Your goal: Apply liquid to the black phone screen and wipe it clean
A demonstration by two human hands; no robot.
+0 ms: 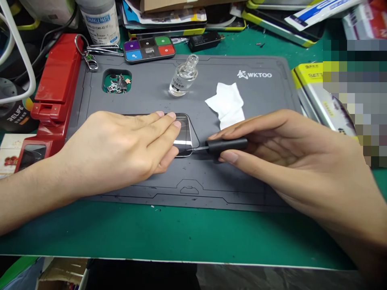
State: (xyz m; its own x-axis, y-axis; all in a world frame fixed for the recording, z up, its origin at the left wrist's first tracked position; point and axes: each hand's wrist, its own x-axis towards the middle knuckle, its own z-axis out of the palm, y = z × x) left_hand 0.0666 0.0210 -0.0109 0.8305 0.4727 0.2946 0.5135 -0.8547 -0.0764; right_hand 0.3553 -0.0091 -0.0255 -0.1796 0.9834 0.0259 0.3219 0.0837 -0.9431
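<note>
Lying flat across a smartphone (183, 137), my left hand (127, 141) has its fingers stretched out together and covers most of the dark glass. Only the phone's right end shows. My right hand (290, 153) pinches a black-capped applicator brush (226, 146) between thumb and fingers. Its thin pale tip reaches the lower right corner of the phone and appears to touch the edge. Behind the phone stands a small clear glass bottle (183, 78) with liquid in it and a glass stopper. A crumpled white wipe (228, 102) lies beyond my right fingers.
A grey work mat (151, 86) lies on a green bench surface (145, 229). Small metal parts (117, 83) fill a mat recess. At left are a red clamp-like tool (59, 68) and a jar (99, 22); behind, a colourful-keyed device (149, 49). Boxes (326, 98) stand at right.
</note>
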